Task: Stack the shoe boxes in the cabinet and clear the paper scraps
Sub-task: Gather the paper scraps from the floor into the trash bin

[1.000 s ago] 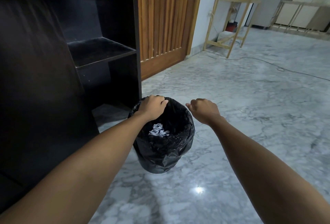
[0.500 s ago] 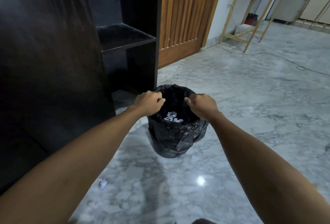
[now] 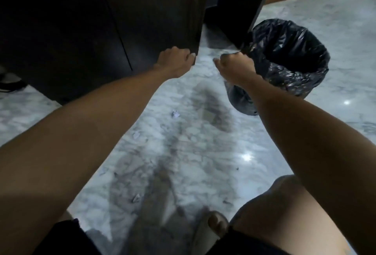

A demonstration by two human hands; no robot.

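A bin lined with a black bag [image 3: 289, 75] stands on the marble floor at the right, beside the dark cabinet [image 3: 142, 14]. My right hand [image 3: 237, 66] pinches the bag's near-left rim in a fist. My left hand [image 3: 176, 61] hovers by the cabinet's lower corner with loosely curled fingers and holds nothing. White paper scraps lie on the floor between my arms: one [image 3: 175, 114] below my hands, another [image 3: 136, 134] nearer me, a third [image 3: 136, 198] close to my legs. No shoe boxes are in view.
My bent right knee [image 3: 284, 210] and a bare foot [image 3: 217, 224] fill the bottom of the view. The cabinet's open lower bay [image 3: 234, 0] is dark. Marble floor [image 3: 203, 153] spreads around the bin.
My left hand has let go of the bin rim and moved left toward the cabinet. My right hand still grips the bag. I have crouched and the view has tilted down to the floor.
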